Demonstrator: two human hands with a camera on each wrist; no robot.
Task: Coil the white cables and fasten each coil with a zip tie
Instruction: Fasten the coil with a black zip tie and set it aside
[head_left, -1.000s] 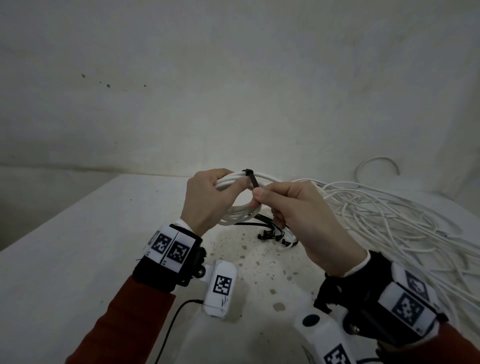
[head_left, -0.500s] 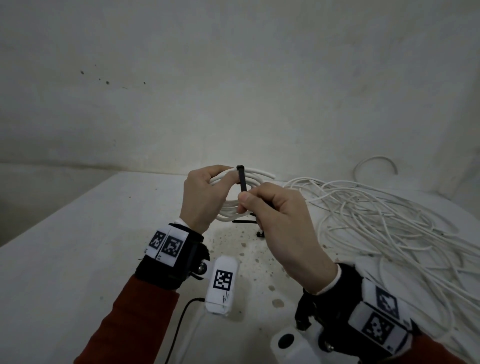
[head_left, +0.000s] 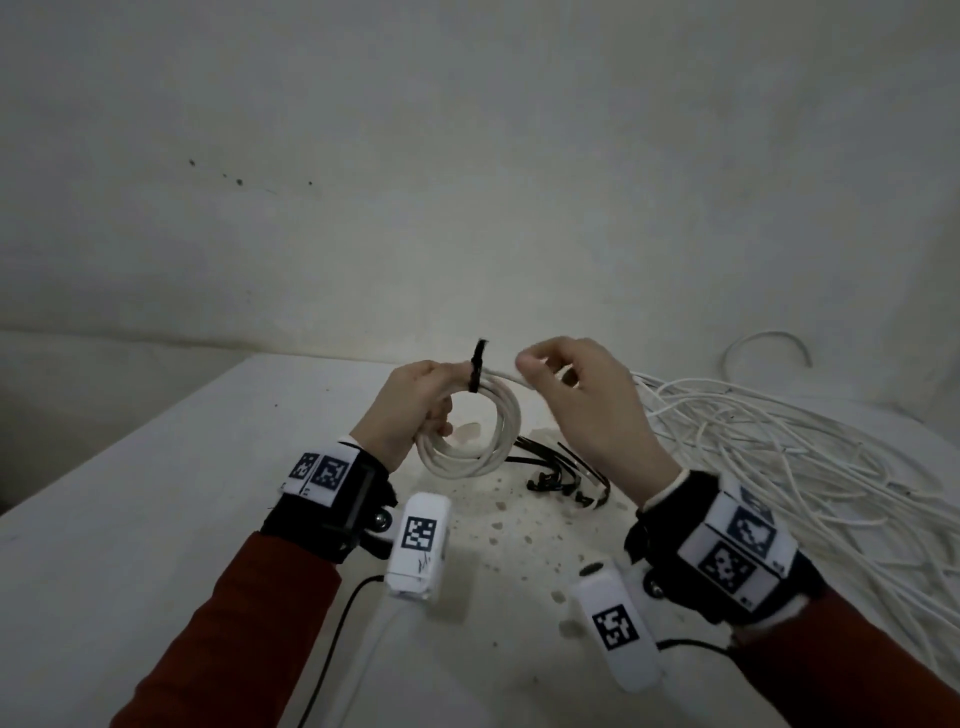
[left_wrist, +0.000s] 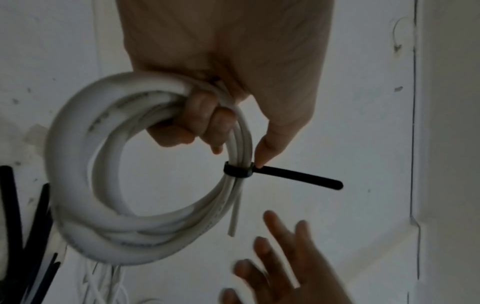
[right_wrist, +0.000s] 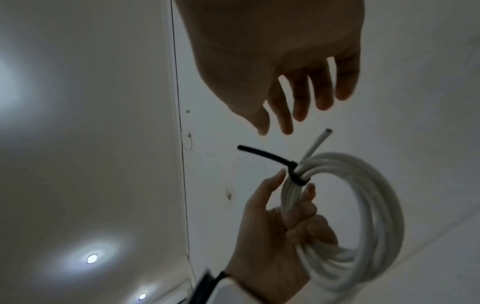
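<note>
White speckled table (head_left: 156, 545), pale spotted wall (head_left: 467, 182), two ceiling lights (right_wrist: 91, 258)

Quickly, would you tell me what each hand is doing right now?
Left hand: grips the white cable coil, beside the black zip tie cinched round it.
Right hand: open, holding nothing, clear of the tie's tail.

Rust-red sleeves (head_left: 249, 618), white cuffs beneath. Black wrist straps (head_left: 337, 514) with white blocks bearing black square-code markers (head_left: 727, 545). White camera pods (head_left: 418, 545) under wrists, also marked; black cables (head_left: 332, 639) trailing.
</note>
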